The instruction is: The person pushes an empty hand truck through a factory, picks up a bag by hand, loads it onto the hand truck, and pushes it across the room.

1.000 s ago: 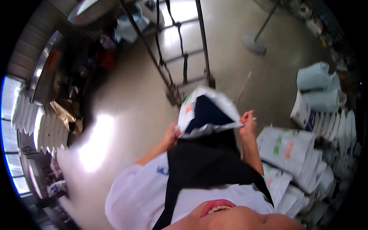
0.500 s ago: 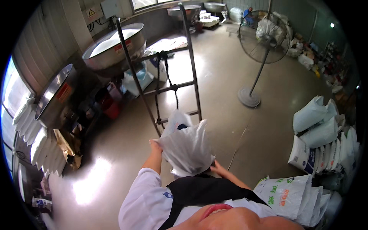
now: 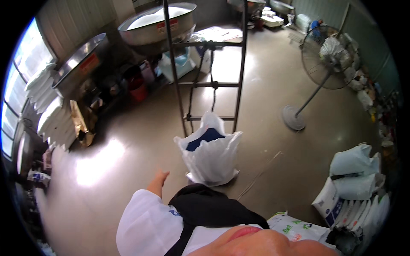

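Note:
A white plastic sack [image 3: 212, 162] stands upright with its mouth gaping, and dark blue material [image 3: 204, 139] shows inside. Just behind it rises a ladder-like metal frame [image 3: 209, 85] with black rope [image 3: 215, 85] knotted to its rungs. My left hand [image 3: 159, 176] is off to the left of the sack, apart from it and empty, its small visible fingers stretched out. My right hand is out of view.
Steel hoppers [image 3: 156, 27] line the left wall, with stacked white sacks [image 3: 55, 121] and a red bucket [image 3: 136, 88]. A pedestal fan [image 3: 294, 118] stands on the right. More filled sacks [image 3: 352, 187] are piled at the lower right, and a thin cord [image 3: 260, 174] lies on the floor.
Both hands have let go of the sack, which now stands in front of the frame. The left hand drew back to its left; the right hand left the view. The view has shifted.

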Available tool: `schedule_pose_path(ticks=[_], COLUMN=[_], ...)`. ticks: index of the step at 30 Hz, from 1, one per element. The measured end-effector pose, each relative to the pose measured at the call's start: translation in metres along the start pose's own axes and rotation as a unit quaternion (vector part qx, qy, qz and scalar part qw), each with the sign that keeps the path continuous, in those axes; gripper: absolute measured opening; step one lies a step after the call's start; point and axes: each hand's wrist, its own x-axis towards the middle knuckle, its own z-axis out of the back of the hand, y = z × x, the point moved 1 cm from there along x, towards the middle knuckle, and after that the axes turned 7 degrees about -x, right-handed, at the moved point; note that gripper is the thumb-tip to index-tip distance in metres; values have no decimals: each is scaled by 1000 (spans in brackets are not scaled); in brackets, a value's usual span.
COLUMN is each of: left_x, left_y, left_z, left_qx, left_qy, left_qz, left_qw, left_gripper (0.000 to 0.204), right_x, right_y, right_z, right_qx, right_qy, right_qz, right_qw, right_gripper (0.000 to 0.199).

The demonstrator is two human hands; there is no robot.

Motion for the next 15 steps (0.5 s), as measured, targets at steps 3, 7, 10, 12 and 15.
schedule_pose_path(ticks=[3, 7, 10, 12, 15], left_x=[-23, -38, -26, -16, -3], left_y=[91, 128, 163, 192, 224], left_z=[78, 120, 152, 179, 243], left_qx=[38, 63, -18, -54, -75], left_qy=[112, 112, 107, 148, 175], left_qz=[186, 146, 160, 172, 200], left_qw=[975, 981, 981, 972, 961], left_gripper=[71, 62, 57, 52, 47], right_x=[19, 24, 24, 26, 35], right_y=[24, 62, 94, 113, 145], right_z=[-25, -60, -90, -105, -150], right_qx=[-13, -38, -49, -47, -61], right_qy=[60, 97, 116, 123, 140], right_qz=[15, 10, -3, -18, -17], right_qw=[998, 995, 992, 991, 988], right_gripper=[74, 72, 70, 69, 67])
